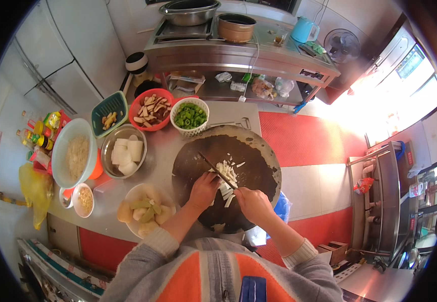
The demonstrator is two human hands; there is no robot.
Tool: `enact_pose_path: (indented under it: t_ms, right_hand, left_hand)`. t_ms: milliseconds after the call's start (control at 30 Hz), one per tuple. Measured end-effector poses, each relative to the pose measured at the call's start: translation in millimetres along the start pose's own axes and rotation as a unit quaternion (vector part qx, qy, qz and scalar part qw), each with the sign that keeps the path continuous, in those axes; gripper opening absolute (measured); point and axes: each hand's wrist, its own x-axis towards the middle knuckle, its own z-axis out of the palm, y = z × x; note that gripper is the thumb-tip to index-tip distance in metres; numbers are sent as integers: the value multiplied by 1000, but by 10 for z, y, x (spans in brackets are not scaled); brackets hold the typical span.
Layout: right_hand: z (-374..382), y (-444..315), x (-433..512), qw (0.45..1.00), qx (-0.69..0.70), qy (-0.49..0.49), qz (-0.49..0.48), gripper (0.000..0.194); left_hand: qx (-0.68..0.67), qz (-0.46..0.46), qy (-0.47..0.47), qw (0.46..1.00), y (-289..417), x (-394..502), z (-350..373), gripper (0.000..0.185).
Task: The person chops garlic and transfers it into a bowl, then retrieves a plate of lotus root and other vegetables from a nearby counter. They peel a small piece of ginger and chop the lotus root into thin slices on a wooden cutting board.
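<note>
My right hand (254,205) grips a kitchen knife (218,170), seen nearly edge-on, its blade slanting up and left over a round, dark-stained chopping block (256,158). My left hand (204,190) presses with curled fingers against white vegetable strips (226,191) on the near side of the blade; its fingertips are partly hidden. Beyond the blade lies a heap of small chopped white pieces (228,170), with a few bits scattered on the wood.
Left on the steel table (158,151) stand a steel bowl (107,151) of peeled white chunks, a plate (169,192) of pale vegetables, a red colander (171,99), a white basket (203,130) of chopped greens, a green basket (99,109) and a large pale basin (59,154).
</note>
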Motion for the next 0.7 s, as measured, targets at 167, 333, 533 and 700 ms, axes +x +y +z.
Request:
enact_pose_path:
  t_ms: [167, 333, 533, 700]
  right_hand:
    - [198, 147, 201, 1000, -20, -13, 16, 36]
    - [86, 10, 27, 1000, -13, -23, 12, 37]
    - [175, 69, 121, 999, -19, -26, 8, 38]
    - [314, 31, 139, 999, -26, -25, 8, 40]
  left_hand:
    - [2, -9, -24, 1000, 14, 20, -34, 13]
    - [8, -21, -14, 1000, 30, -40, -40, 14]
    - [3, -18, 4, 1000, 13, -44, -32, 14]
    - [-2, -36, -2, 999, -18, -133, -16, 17]
